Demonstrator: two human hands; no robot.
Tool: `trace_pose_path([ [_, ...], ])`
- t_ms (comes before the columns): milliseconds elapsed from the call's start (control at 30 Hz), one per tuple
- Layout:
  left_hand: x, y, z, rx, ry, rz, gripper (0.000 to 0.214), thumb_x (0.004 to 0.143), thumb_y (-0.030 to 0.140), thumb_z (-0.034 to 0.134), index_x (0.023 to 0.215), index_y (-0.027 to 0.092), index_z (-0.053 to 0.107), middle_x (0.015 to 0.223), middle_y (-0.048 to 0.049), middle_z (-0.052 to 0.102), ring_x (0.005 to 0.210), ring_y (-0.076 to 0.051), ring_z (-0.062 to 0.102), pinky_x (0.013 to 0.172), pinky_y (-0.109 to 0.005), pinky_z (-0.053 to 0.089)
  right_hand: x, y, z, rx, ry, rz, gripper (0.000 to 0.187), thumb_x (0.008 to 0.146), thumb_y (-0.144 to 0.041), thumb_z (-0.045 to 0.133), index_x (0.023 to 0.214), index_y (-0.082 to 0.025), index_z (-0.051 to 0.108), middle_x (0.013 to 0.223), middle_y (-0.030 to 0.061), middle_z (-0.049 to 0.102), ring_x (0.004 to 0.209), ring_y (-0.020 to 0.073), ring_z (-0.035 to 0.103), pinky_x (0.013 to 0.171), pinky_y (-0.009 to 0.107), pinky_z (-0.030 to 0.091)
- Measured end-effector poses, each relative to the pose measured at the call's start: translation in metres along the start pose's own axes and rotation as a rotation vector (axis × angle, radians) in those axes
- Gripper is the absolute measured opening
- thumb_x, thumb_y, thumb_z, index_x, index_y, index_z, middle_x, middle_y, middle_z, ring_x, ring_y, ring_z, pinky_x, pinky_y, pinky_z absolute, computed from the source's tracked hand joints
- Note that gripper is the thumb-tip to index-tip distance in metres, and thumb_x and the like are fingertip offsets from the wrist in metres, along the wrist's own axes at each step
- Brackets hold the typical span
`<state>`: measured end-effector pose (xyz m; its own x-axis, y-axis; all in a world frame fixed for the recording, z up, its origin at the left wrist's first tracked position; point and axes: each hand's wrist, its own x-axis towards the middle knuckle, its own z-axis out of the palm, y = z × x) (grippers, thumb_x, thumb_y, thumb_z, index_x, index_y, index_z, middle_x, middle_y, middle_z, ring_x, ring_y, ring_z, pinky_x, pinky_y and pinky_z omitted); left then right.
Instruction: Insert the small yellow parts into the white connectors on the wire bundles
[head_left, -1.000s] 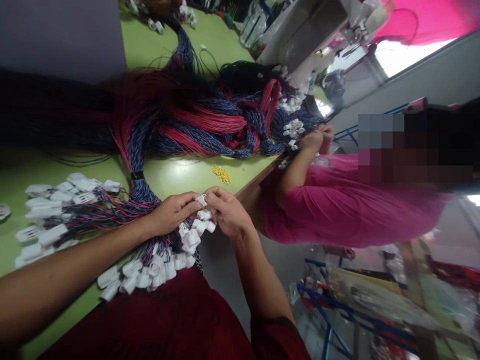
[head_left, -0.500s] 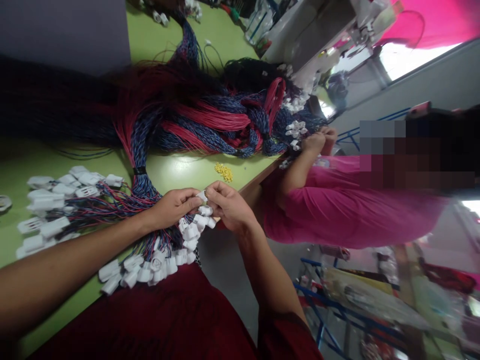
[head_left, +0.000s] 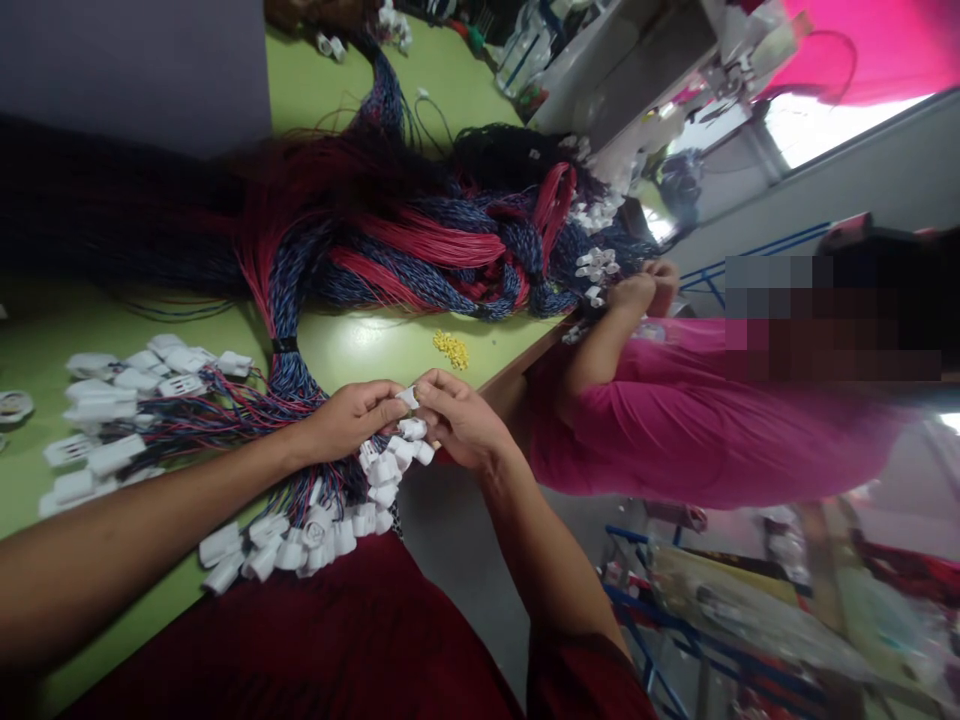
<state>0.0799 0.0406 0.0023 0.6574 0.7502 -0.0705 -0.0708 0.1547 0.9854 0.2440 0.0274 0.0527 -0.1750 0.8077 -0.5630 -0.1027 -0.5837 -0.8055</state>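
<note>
My left hand (head_left: 352, 420) pinches a white plastic connector (head_left: 409, 398) between thumb and fingers. Against the connector's right end, my right hand (head_left: 466, 418) is closed in a pinch; whatever lies between its fingertips is too small and covered to name. Below both hands, several more white connectors (head_left: 384, 468) hang on thin wires at the table's edge. The wires run back into a thick blue and red wire bundle (head_left: 289, 370), bound with a black tie (head_left: 284, 345). Further white connectors (head_left: 101, 400) from this bundle lie spread on the left, beyond my left forearm.
A small heap of yellow pieces (head_left: 451, 349) lies on the green table (head_left: 360, 345). Behind it stretch long blue and red wire hanks (head_left: 435, 245). At the right, a co-worker in a pink shirt (head_left: 637, 420) handles white connectors (head_left: 596, 264) by the table's edge.
The whole view has shifted slightly, moving things a little right and down. Both hands keep the same pinch at the white connector.
</note>
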Motion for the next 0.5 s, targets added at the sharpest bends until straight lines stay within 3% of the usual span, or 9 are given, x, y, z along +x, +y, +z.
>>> trace_pose_path([
  [100,0.0003,-0.0001,0.0005,-0.028,-0.013,0.005,0.026,0.087,0.037,0.045,0.088,0.015,0.059,0.062,0.0045,0.048,0.055,-0.009,0.044,0.052,-0.019,0.036,-0.0018,0.0003,-0.0003,0.059,0.021,0.009,0.017,0.067,-0.028,0.067,0.074,-0.019,0.054,0.044,-0.0106,0.041,0.036,0.0031,0.031,0.036,0.016,0.024],
  [300,0.0005,0.0041,0.0008,-0.032,-0.002,-0.022,0.023,0.084,0.034,0.048,0.087,0.014,0.06,0.063,0.0042,0.049,0.055,-0.008,0.044,0.051,-0.019,0.035,-0.0048,-0.0038,0.0001,-0.035,0.054,0.04,0.012,0.066,-0.022,0.063,0.075,-0.019,0.056,0.044,-0.0093,0.044,0.037,0.0044,0.036,0.036,0.016,0.024],
  [500,-0.0001,-0.0004,-0.0007,-0.037,0.0,-0.029,0.026,0.086,0.038,0.046,0.081,0.014,0.057,0.058,0.0055,0.045,0.051,-0.008,0.04,0.049,-0.019,0.032,-0.0006,-0.0015,0.0068,-0.096,0.096,-0.013,0.009,0.065,-0.019,0.059,0.072,-0.019,0.053,0.041,-0.0115,0.039,0.035,0.0032,0.028,0.036,0.016,0.02],
])
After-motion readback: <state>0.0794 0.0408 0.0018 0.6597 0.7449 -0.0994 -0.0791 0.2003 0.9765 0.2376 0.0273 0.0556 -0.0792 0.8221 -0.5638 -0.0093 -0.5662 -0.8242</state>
